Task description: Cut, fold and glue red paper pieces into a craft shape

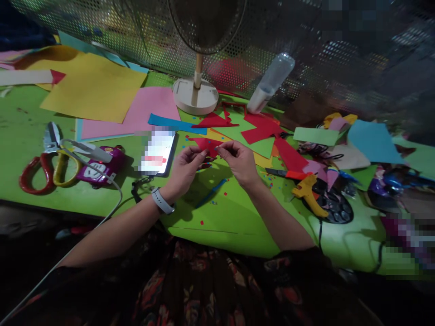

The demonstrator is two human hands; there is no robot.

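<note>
Between my two hands is a small piece of red paper (208,144), lifted above the green table. My left hand (186,170), with a pale watch on its wrist, pinches the paper's lower left edge. Thumb and forefinger of my right hand (239,160) close on its right side; a tiny bluish bit shows at those fingertips. A lit phone (157,151) lies just left of my left hand. Below the hands, a thin blue paper strip (211,194) rests on the table among small red and blue paper bits.
Scissors (50,167) and a purple power adapter (102,170) with a white cable lie left. A fan's base (195,96) and a clear bottle (272,83) stand behind. On the right are a yellow glue gun (310,194), a cutter (288,174) and coloured paper scraps.
</note>
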